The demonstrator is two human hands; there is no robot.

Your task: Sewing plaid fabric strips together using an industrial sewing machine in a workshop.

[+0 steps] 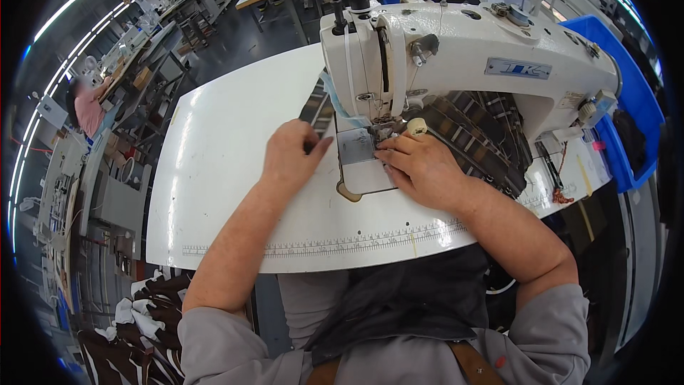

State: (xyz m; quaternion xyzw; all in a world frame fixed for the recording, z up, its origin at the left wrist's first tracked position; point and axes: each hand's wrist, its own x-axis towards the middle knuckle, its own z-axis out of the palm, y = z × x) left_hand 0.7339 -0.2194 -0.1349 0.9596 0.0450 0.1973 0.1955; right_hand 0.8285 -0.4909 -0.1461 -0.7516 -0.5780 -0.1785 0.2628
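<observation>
Lying layered: striped brown cloth (491, 132) | right fingers (397, 158) at smooth metal plate (354, 145)

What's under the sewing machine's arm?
Brown patterned cloth, bunched. The machine arm hides its far edge and the right hand overlaps its left side; whatever lies beneath the cloth is covered.

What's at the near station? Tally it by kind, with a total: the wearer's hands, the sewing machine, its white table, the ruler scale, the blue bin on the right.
Hands: 2 (left hand, right hand)
Sewing machine: 1
White table: 1
Ruler scale: 1
Blue bin: 1
Total: 6
</observation>
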